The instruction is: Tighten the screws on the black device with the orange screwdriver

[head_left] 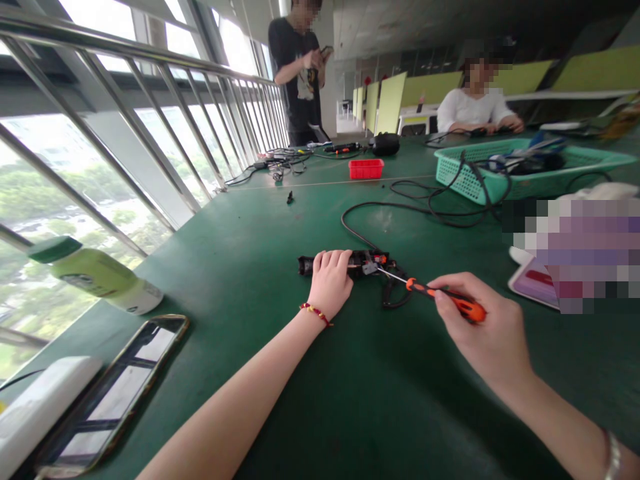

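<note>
My left hand (331, 279) is wrapped over a black, tube-shaped electrical device (306, 265) lying on the green table, its fingers closed on the body. The device's right end is opened up, with wires and small red and grey parts showing, and a black cable runs from it. In my right hand (493, 327) is an orange and black screwdriver (445, 298), gripped by the handle. Its thin metal shaft points left, and the tip meets or nearly meets the grey part inside the device; exact contact is too small to tell.
A small red basket (366, 169) and a teal basket (535, 190) of cables and tools stand farther back. At left are a green-capped bottle (100, 273), a phone (120, 393) and a white block (50, 413). One person (300, 73) stands behind the table; another (473, 107) sits.
</note>
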A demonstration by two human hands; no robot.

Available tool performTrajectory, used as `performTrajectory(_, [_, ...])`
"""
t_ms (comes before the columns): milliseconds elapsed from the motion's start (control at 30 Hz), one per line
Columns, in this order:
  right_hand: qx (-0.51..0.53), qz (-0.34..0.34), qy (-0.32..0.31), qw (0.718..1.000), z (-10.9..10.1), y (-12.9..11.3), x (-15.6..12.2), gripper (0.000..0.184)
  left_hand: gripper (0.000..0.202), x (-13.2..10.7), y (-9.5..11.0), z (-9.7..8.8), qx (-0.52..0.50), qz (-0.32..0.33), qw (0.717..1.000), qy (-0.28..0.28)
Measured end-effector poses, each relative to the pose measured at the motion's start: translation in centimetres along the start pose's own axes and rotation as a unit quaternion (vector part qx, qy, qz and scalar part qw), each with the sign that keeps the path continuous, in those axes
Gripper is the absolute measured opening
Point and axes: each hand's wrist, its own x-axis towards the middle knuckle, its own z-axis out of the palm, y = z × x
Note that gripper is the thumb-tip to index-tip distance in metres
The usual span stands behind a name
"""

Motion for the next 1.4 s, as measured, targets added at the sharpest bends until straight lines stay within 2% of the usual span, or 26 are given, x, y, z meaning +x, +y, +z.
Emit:
performTrajectory(133, [0.009, 0.024, 0.006, 1.000, -0.10, 0.05, 0.06, 0.010, 0.045, 0.00, 0.01, -0.05, 0.003, 0.000, 1.000, 0.000])
performTrajectory(533, [0.015, 0.033, -0.006, 0.999, -0.01, 0.11, 0.07, 0.012, 0.045, 0.05, -0.01, 0.01, -0.002, -0.001, 1.000, 0.001])
performTrajectory(733, [0.035, 0.065, 0.009, 0.997, 0.18, 0.48, -0.04, 0.021, 0.045, 0.02, 0.02, -0.05, -0.002, -0.001, 1.000, -0.001])
performTrajectory(1000, [0.042, 0.005, 0.067, 0.997, 0.70, 0.83, -0.11, 0.027, 0.045, -0.01, 0.05, 0.05, -0.004, -0.004, 1.000, 0.003])
performTrajectory(1100, [0.044, 0.031, 0.045, 0.998, 0.56, 0.66, -0.12, 0.023, 0.045, 0.01, 0.12, -0.07, -0.001, -0.005, 1.000, -0.002])
performTrajectory(1267, [0.079, 0.072, -0.027, 0.994, 0.18, 0.25, -0.15, 0.024, 0.045, 0.05, 0.17, -0.23, -0.002, -0.005, 1.000, -0.006])
performTrajectory(1400, [0.089, 0.059, -0.026, 0.994, 0.22, 0.32, -0.18, 0.023, 0.045, 0.02, 0.03, -0.01, -0.002, -0.001, 1.000, 0.000])
